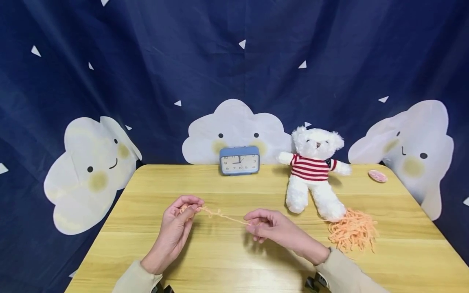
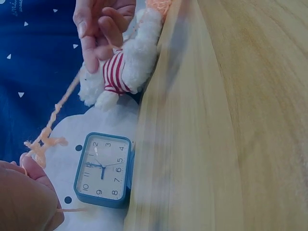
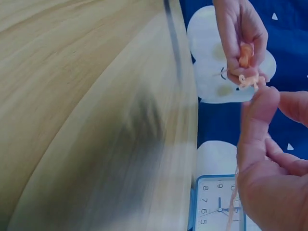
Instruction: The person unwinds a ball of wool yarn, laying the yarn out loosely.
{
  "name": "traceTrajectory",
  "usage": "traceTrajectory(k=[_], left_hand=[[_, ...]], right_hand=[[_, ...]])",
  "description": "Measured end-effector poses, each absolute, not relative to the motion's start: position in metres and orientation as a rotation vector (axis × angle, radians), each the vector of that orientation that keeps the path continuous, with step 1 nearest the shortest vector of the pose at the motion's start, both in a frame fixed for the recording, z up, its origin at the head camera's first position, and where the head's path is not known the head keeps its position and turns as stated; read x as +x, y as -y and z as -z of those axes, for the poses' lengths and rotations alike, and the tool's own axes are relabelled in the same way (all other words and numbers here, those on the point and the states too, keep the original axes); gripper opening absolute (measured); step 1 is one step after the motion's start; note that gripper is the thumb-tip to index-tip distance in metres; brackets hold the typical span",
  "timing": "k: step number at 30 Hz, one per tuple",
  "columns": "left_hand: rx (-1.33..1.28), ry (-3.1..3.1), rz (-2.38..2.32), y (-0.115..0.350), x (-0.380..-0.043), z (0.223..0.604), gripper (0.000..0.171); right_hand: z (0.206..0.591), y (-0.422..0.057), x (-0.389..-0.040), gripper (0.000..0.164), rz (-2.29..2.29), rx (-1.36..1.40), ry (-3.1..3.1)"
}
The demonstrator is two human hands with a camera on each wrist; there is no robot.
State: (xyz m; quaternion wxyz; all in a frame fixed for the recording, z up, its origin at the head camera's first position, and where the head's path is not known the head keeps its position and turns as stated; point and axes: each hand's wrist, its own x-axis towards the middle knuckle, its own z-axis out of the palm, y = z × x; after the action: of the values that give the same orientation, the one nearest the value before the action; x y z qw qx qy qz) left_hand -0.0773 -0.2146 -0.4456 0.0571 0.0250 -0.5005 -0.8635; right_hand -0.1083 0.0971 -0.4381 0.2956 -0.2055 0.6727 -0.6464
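A strand of peach yarn (image 1: 229,217) is stretched between the two hands above the table, with small knotted loops along its left part. My left hand (image 1: 174,230) pinches its left end between thumb and fingers. More peach yarn (image 3: 246,55) is bunched inside that palm, as the right wrist view shows. On the other side my right hand (image 1: 276,229) pinches the strand with thumb and forefinger, its other fingers loosely bent. In the left wrist view the knotted loops (image 2: 43,144) sit close to the left fingertips. A thin tail of yarn hangs below the right hand in the right wrist view.
At the back of the wooden table (image 1: 227,256) stands a blue alarm clock (image 1: 239,161). A white teddy bear (image 1: 311,171) in a striped shirt sits right of it. By its foot lies a pile of peach yarn (image 1: 353,231); a pink oval object (image 1: 378,176) lies at the back right.
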Motion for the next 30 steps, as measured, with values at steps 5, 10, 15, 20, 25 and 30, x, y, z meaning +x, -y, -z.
traceTrajectory(k=[5,10,15,20,25,30], left_hand=[[0.081,1.516,2.614,0.215,-0.077,0.446,0.023],[0.081,1.524,2.612,0.215,-0.077,0.447,0.024],[0.084,1.521,2.614,0.217,-0.078,0.448,0.023],[0.094,1.536,2.610,0.217,-0.078,0.447,0.023],[0.108,1.547,2.610,0.217,-0.078,0.448,0.023],[0.115,1.547,2.605,0.217,-0.077,0.448,0.023]], right_hand=[[0.432,-0.109,-0.107,0.025,1.763,-0.597,-1.853],[0.424,-0.133,-0.107,0.019,1.763,-0.590,-1.966],[0.418,-0.165,-0.108,0.019,1.771,-0.567,-2.070],[0.413,-0.195,-0.107,0.017,1.857,-0.466,-2.164],[0.409,-0.222,-0.104,0.014,1.935,-0.291,-2.203],[0.412,-0.249,-0.104,0.017,2.071,-0.206,-2.167]])
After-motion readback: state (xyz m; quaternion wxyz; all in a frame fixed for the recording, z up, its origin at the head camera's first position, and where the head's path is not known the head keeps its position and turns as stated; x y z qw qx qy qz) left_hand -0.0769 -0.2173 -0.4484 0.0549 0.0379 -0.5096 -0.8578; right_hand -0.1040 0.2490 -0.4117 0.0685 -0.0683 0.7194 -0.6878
